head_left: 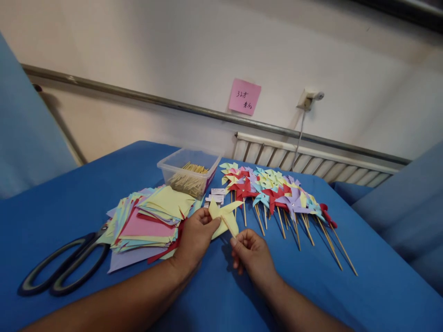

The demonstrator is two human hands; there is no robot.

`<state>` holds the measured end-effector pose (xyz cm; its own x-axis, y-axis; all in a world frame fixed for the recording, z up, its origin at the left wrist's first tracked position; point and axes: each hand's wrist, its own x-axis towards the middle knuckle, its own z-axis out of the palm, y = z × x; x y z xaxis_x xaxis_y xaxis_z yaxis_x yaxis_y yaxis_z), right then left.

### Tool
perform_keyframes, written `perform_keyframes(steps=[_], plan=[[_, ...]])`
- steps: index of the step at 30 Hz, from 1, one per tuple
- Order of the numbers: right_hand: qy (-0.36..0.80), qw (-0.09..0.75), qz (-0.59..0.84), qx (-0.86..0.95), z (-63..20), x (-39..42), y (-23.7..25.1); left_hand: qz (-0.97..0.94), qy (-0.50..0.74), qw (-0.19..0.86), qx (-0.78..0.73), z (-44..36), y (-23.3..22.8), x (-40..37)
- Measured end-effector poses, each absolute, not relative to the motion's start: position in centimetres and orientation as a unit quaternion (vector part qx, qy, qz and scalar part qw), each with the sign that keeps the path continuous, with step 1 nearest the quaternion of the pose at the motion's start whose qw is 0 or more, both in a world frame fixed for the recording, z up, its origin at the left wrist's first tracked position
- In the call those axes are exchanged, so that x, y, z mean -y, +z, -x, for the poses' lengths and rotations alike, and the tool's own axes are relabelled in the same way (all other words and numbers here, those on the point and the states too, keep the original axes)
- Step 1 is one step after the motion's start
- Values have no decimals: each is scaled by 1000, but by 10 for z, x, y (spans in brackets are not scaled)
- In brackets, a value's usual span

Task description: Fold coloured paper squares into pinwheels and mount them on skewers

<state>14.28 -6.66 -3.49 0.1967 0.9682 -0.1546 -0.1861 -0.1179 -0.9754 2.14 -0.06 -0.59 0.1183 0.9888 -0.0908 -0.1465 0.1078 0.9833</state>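
Between my hands is a yellow paper pinwheel (226, 214), its back turned toward me. My left hand (195, 237) pinches one of its blades between thumb and fingers. A thin wooden stick (227, 224) lies against the pinwheel's middle, and my right hand (251, 251) grips the lower end of that stick. Whether the stick is fastened to the paper I cannot tell. Just left of my left hand sits a stack of coloured paper pieces (148, 226). Finished-looking pinwheels (273, 189) on sticks lie in a heap to the right.
Scissors (69, 265) with dark handles lie at the left, their blades hidden under the paper. Behind the stack stands a clear plastic box (166, 171) of short sticks. Small white packets (217, 196) lie beside it. A blue cloth (214, 299) covers the table.
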Motion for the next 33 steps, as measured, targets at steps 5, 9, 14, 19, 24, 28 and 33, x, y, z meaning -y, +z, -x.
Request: perform_keyframes(steps=[5, 9, 14, 19, 24, 28, 33], plan=[[525, 555, 540, 353, -145, 64, -34, -462, 490, 587, -448, -21, -5, 2], [546, 551, 530, 342, -147, 64, -33, -469, 486, 579, -456, -22, -1, 4], [547, 553, 529, 340, -148, 64, -31, -477, 499, 572, -443, -24, 3, 5], [530, 565, 522, 355, -147, 64, -31, -494, 494, 572, -430, -21, 9, 8], [522, 574, 505, 379, -147, 64, -32, -500, 490, 588, -404, -15, 14, 13], [542, 600, 478, 344, -149, 61, -32, -506, 502, 557, -426, -15, 14, 12], [560, 616, 460, 308, -150, 57, -32, -505, 516, 502, -476, -15, 15, 5]])
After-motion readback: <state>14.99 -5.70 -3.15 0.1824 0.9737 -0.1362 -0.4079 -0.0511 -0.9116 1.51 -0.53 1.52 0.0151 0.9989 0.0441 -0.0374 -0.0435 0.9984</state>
